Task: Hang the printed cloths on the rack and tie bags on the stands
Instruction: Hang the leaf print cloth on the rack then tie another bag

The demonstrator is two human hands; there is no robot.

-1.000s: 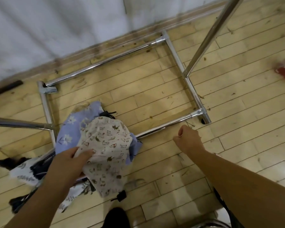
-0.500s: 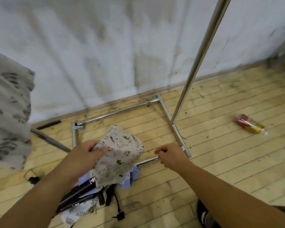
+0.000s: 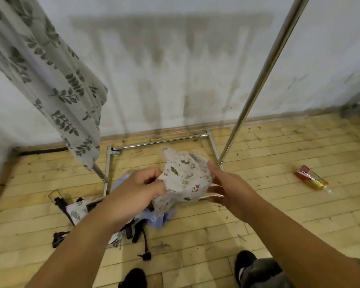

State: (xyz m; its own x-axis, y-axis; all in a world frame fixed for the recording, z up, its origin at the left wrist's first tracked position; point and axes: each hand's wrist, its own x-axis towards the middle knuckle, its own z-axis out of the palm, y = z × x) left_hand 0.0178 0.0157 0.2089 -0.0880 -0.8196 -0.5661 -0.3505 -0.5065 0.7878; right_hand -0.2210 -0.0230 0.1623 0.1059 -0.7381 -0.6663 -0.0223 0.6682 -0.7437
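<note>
Open gap between hanging grey leaf-print cloth [image 3: 56, 84] (left) and slanted chrome rack pole [image 3: 264, 75]; tangled cloth-and-strap pile [image 3: 121, 217] clutters yellow wooden floor [image 3: 279, 206].

Count, head view.
Grips: 2, left grip [image 3: 133, 190] and right grip [image 3: 229, 188].
Printed cloths lying apart from the heap: 2, one small-print cloth [image 3: 185, 179] and one hanging leaf-print cloth [image 3: 56, 80].
Floor heap: 1 blue cloth [image 3: 158, 219], 1 leaf-print piece [image 3: 77, 212]; other pieces overlap, number unreadable.
Rack: 1 base frame [image 3: 160, 141]; 2 poles, right upright [image 3: 264, 75] and left upright [image 3: 99, 172].
Packet [image 3: 311, 179]: 1.
Shoes: 2, left shoe [image 3: 133, 277] and right shoe [image 3: 245, 265].
</note>
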